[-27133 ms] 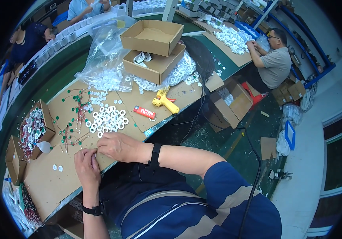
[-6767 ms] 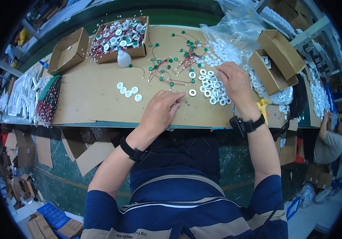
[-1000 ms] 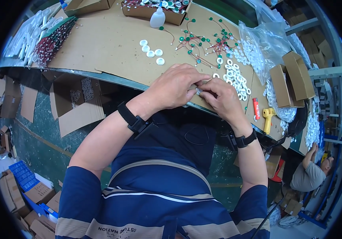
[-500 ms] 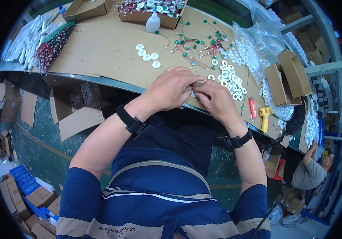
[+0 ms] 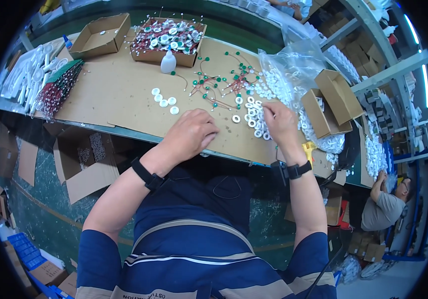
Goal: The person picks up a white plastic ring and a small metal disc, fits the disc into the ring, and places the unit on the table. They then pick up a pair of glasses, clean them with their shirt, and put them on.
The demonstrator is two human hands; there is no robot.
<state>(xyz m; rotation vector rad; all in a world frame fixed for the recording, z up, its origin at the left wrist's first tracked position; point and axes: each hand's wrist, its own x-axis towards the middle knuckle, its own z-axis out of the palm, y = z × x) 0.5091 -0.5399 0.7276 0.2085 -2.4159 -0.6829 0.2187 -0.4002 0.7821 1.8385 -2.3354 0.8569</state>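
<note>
Above the near table edge, my left hand (image 5: pixel 190 135) has its fingers curled in toward the thumb; whatever they hold, if anything, is hidden. My right hand (image 5: pixel 282 125) is at the right side of a pile of white rings (image 5: pixel 253 114), thumb and fingers bent together, the fingertips partly out of sight. A single white ring (image 5: pixel 236 119) lies between my hands. Beyond my left hand sit several round white caps (image 5: pixel 163 103). Farther back are green discs with thin red wires (image 5: pixel 206 79), spread over the cardboard-covered table (image 5: pixel 124 94).
A white squeeze bottle (image 5: pixel 168 63) stands before a box of wired discs (image 5: pixel 161 57). To the left lie a red-and-green wire bundle (image 5: pixel 60 89) and white plastic handles (image 5: pixel 33 74). An open carton (image 5: pixel 327 112) and yellow glue gun (image 5: pixel 309 148) are at right. A co-worker (image 5: pixel 384 204) sits farther right.
My hands, which were together at the table edge, have parted. The right has gone to the ring pile; the left has lowered slightly leftward. The view has shifted, showing more of the table's far side.
</note>
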